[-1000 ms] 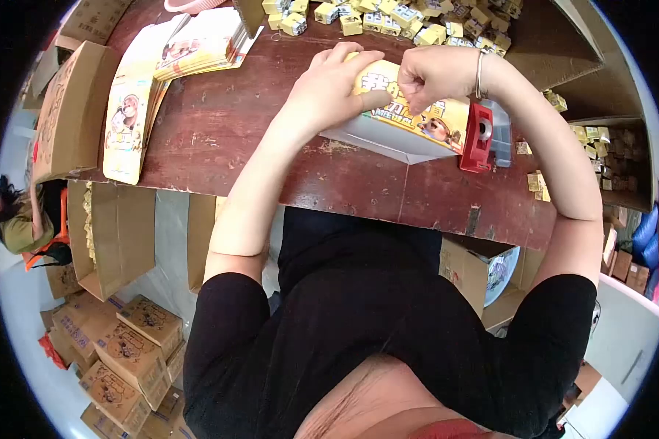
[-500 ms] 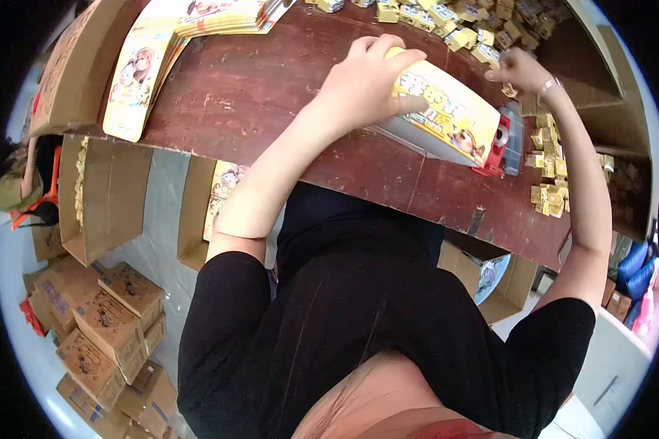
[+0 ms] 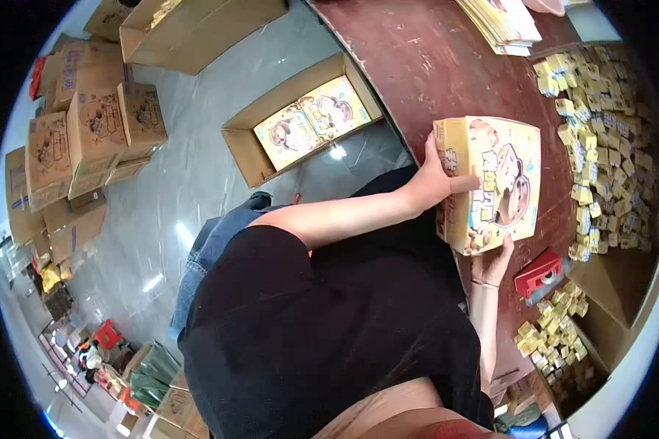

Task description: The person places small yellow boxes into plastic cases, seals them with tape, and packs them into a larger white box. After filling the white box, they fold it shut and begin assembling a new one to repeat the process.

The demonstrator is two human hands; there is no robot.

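**A:** What do you see from your screen?

**B:** I see one big yellow box (image 3: 490, 183) with cartoon faces on it. It sits over the near edge of the dark red table (image 3: 417, 66). Both hands are on it.

**A:** How do the hands hold it?

**B:** My left hand (image 3: 433, 179) grips the left side of the box. The thumb lies flat on the top face and the fingers wrap round the side. My right hand (image 3: 493, 262) grips the end of the box that is closest to the body. Its fingers are curled on that end. So both hands are closed on the one box.

**A:** What else is on the table?

**B:** One red tape holder (image 3: 538, 272), just beside the right hand. One stack of flat yellow cards (image 3: 507, 25) at the far end of the table. And lots of small yellow packs (image 3: 600, 146) spread out past the box. There are too many for me to count. A second bunch of small packs (image 3: 553, 333) lies near the tape holder, and I cannot count those well either.

**A:** And on the floor?

**B:** One open brown carton (image 3: 300, 121) stands on the grey floor, left of the table. I count two of the same yellow boxes lying flat inside it. Farther left is a pile of closed brown cartons (image 3: 88, 132). I can see about six there.
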